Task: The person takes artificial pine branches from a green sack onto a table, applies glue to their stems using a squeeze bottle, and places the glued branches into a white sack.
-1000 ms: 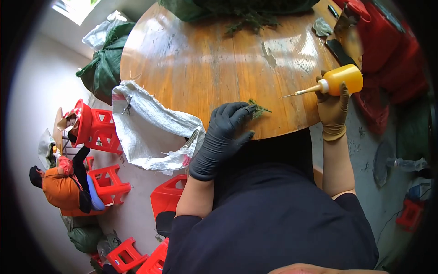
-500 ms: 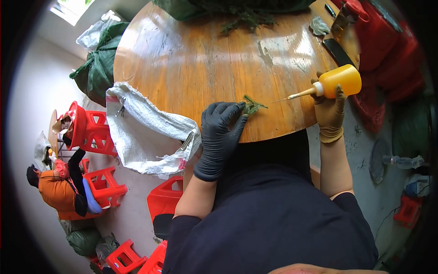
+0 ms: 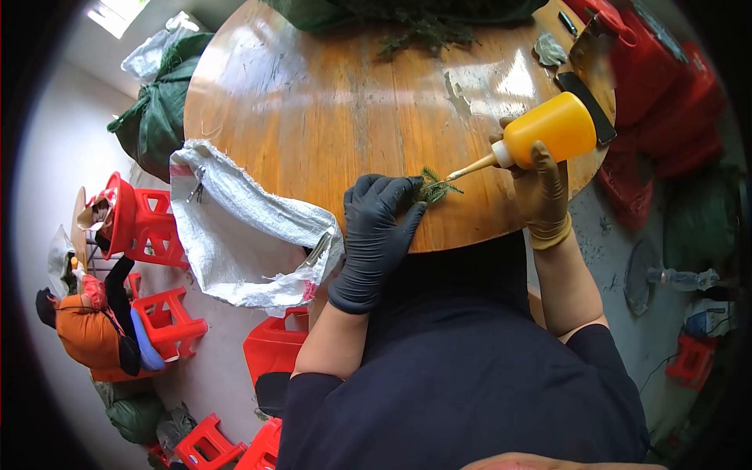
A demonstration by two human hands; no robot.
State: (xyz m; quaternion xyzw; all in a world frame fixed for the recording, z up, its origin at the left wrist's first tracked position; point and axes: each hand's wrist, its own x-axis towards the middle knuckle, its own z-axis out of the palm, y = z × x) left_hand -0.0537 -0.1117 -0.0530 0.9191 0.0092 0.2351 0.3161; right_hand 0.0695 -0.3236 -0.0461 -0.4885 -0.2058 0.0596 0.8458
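My left hand [image 3: 378,227], in a black glove, pinches a small green conifer sprig [image 3: 440,188] between thumb and fingers at the near edge of the round wooden table [image 3: 329,117]. In my right hand [image 3: 542,192], gloved in tan, is a squeeze bottle [image 3: 552,135] of yellow-orange liquid, tilted with its long tapered nozzle pointing left. The nozzle tip is right beside the sprig's needles; whether it touches them I cannot tell. The fingers of my right hand wrap round the bottle near its white collar.
A white woven sack [image 3: 235,235] hangs open at the table's left edge. Dark greenery [image 3: 427,35] lies at the far side, a black phone [image 3: 587,106] at the right. Red stools [image 3: 168,321] and a seated person [image 3: 94,329] in orange are to the left.
My right hand has brought the bottle left, so the nozzle tip has moved from a gap away to right beside the sprig. My left hand has stayed nearly still, holding the sprig.
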